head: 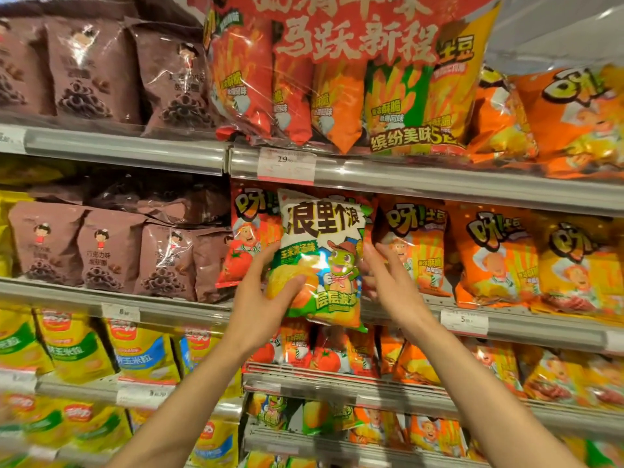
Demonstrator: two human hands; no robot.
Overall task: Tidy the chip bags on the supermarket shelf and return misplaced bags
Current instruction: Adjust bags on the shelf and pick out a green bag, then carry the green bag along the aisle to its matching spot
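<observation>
Two bare hands reach up and forward to one white-and-green chip bag (322, 258), held upright in front of the middle shelf (472, 189). The left hand (266, 298) comes from below left, forearm angled upward, with its thumb curled across the bag's lower front and its fingers wrapped behind the left edge; this grip is clamped on the bag. The right hand (388, 282) rises from below right, fingers nearly straight and spread, lying along the bag's right edge; its grip is apart, touching rather than pinching. The bag shows a green cartoon figure and hides part of the row behind it. Immediately left, behind the bag, stands a red tomato-print bag (248, 238); to the right runs a row of orange bags (489, 258), upright and touching one another. A price tag (464, 320) sits on the shelf rail just beside the right wrist. Above, a larger multipack (354, 96) leans over another price tag (286, 165). Brown bags (101, 251) fill the left bay at the same level, with yellow bags (77, 346) on the shelf beneath. Similar green-figure bags (273, 412) lie on a lower shelf, well apart from the held one.
</observation>
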